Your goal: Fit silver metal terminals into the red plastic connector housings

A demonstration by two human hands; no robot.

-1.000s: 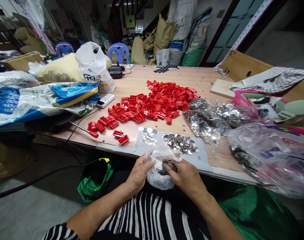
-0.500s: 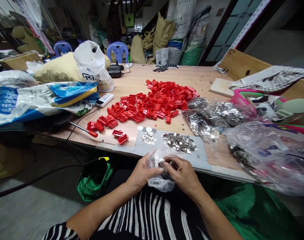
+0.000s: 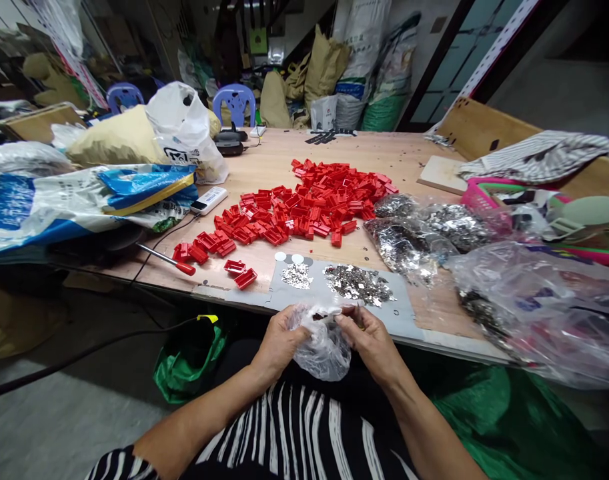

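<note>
A clear, crumpled plastic bag [image 3: 325, 357] is held over my lap, just in front of the table edge. My left hand [image 3: 283, 340] is closed on the left side of its mouth, thumb on top. My right hand [image 3: 365, 333] pinches the right side of the rim. Between the hands the mouth shows a small dark gap; what lies inside I cannot make out. Beyond the hands, a grey mat [image 3: 404, 313] carries a small pile of bright silver pieces [image 3: 297, 275] and a larger pile of metal pieces [image 3: 359, 283].
Many red plastic housings [image 3: 314, 207] are heaped mid-table. A red-handled screwdriver [image 3: 184, 267] lies at the left edge. Plastic bags of metal parts [image 3: 409, 243] and a pink basket [image 3: 477, 195] stand right. A white device [image 3: 210, 199] and large sacks [image 3: 149, 193] are left.
My hands have moved slightly apart, drawing the bag's mouth wider. The bag now hangs fuller and rounder below them. The things on the table have stayed put.
</note>
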